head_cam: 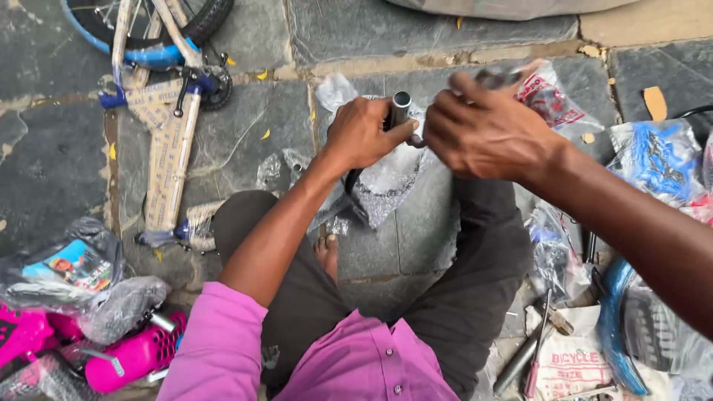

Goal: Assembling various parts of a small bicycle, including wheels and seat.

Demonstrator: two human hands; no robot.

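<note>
My left hand point(364, 134) grips a dark metal tube point(399, 108) with a silver open end, held upright above my lap. Clear plastic wrapping point(386, 186) hangs from the tube below my fingers. My right hand point(483, 130) is just to the right of the tube, blurred, with its fingers closed on a piece of the clear plastic point(499, 75) near its top. Both hands are almost touching at the tube.
A blue bicycle frame point(167, 111) wrapped in cardboard lies on the stone floor at the upper left. Pink plastic parts point(134, 356) and bagged items lie at lower left. Bagged parts point(657, 160), a blue mudguard point(613, 327) and tools point(535, 349) lie at right.
</note>
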